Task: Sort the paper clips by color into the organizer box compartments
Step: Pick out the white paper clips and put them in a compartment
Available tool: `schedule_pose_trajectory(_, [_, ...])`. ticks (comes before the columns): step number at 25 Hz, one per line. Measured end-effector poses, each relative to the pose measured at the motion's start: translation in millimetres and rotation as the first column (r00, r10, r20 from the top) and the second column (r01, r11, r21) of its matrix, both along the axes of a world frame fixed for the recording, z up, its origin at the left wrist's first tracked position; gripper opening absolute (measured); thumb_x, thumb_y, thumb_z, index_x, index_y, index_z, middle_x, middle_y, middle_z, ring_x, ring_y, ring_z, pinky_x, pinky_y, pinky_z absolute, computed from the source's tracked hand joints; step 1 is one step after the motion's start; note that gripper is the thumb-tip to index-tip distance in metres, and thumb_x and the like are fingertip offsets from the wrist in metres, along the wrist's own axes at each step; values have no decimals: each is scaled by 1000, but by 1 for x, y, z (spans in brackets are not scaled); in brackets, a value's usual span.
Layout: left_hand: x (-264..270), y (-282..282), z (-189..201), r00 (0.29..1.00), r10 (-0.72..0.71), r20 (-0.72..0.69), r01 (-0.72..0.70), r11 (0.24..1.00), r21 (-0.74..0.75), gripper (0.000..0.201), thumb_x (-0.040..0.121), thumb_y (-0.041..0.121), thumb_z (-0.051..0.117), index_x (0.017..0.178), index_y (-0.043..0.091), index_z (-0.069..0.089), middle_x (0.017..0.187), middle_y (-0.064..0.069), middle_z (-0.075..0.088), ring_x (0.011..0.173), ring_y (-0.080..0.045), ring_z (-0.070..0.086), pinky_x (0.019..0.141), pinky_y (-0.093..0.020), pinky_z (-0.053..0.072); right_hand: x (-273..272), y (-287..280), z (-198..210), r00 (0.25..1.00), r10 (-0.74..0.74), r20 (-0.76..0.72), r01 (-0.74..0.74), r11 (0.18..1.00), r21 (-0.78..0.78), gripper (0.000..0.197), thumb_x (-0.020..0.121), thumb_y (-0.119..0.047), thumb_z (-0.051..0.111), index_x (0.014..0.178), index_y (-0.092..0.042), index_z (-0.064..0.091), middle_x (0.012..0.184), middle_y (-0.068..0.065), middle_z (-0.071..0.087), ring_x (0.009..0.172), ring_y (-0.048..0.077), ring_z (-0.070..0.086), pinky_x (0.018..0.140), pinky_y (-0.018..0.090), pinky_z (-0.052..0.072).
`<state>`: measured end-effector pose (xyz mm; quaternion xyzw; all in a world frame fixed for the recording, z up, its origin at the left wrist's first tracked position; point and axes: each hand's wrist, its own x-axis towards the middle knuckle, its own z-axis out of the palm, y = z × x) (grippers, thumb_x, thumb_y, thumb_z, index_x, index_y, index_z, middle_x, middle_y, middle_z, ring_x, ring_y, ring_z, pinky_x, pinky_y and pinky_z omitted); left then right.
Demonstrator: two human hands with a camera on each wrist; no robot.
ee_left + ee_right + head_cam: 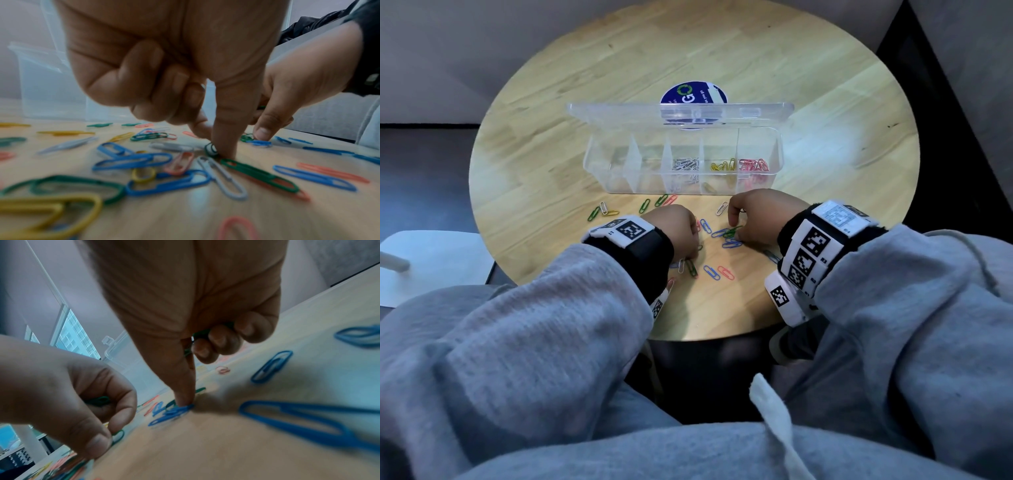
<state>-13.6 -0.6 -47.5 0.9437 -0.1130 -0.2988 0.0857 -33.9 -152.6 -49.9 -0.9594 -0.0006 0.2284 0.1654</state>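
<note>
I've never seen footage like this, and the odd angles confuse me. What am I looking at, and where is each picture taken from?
There is no machine here. A person in grey sleeves works with two bare hands and wears a camera on the head and one on each wrist. The wide picture comes from the head and looks down at the left hand and the right hand. The two close-ups look along each wrist at the fingers.

On the round wooden table stands a clear box with its lid open. Three of its compartments hold white, yellow and pink paper clips. Loose clips of several colours lie in front of it.

The right hand holds green clips in its curled fingers, and the left hand grips a green clip. Each index fingertip touches down among the clips on the table.
</note>
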Motion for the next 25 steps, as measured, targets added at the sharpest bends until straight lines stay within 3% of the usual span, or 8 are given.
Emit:
schedule_pose_trajectory(4, [2,5,4,995,76,-63,-81,994,-78,15,77,16,67,64,18,58,62,3,58,65,-18,55,55,-21,40,0,2,1,999,12,-34,-13,1000,-28,16,82,-11,59,97,-14,65,92,1,58,85,20,54,62,24,40])
schedule_pose_trajectory(7, [8,12,12,958,219,-183,-258,939,-228,17,78,19,67,65,19,56,60,1,52,56,-15,46,55,-21,37,1,3,-1,996,6,-88,-10,999,-47,21,80,-11,59,98,-7,69,101,10,68,94,27,64,72,29,49])
schedule_pose_trajectory(12, [11,18,23,816,380,-436,-565,682,-464,23,88,5,47,66,12,47,63,-5,50,46,-9,38,40,-15,25,1,0,1,989,-15,-148,7,999,-49,15,74,-13,60,84,-7,69,79,7,63,72,23,56,62,24,43])
schedule_pose_trajectory(17, [9,19,26,765,409,-497,-636,599,-487,26,88,0,37,67,14,39,62,-6,50,38,-8,42,37,-12,23,5,-12,13,983,-79,-167,106,982,159,5,74,-10,62,69,-12,63,69,4,60,63,18,50,64,26,42])
schedule_pose_trajectory(19, [9,18,26,769,408,-492,-630,617,-472,24,90,2,35,71,16,40,62,-5,50,37,-8,43,37,-11,22,5,-16,16,978,-84,-194,130,961,244,11,77,-11,66,68,-14,61,68,2,61,61,16,51,66,26,46])
schedule_pose_trajectory(21, [10,18,25,811,357,-463,-561,701,-440,21,89,3,39,76,19,44,63,-3,51,41,-10,41,40,-12,22,5,-17,16,973,-96,-212,160,937,309,17,78,-10,68,67,-17,57,65,0,59,57,14,51,61,24,46])
schedule_pose_trajectory(24, [10,19,22,952,92,-291,-168,954,-248,19,77,8,60,77,26,55,71,-1,52,53,-13,38,49,-20,28,6,-16,14,949,-173,-263,284,834,473,15,81,1,62,84,-14,61,64,1,54,47,10,47,47,16,42])
schedule_pose_trajectory(25, [8,19,21,976,-22,-218,-8,991,-135,19,74,12,65,79,29,58,71,2,51,56,-12,41,52,-22,31,7,-16,14,937,-188,-296,323,790,521,19,83,4,58,93,-11,63,64,3,52,45,10,45,43,14,41])
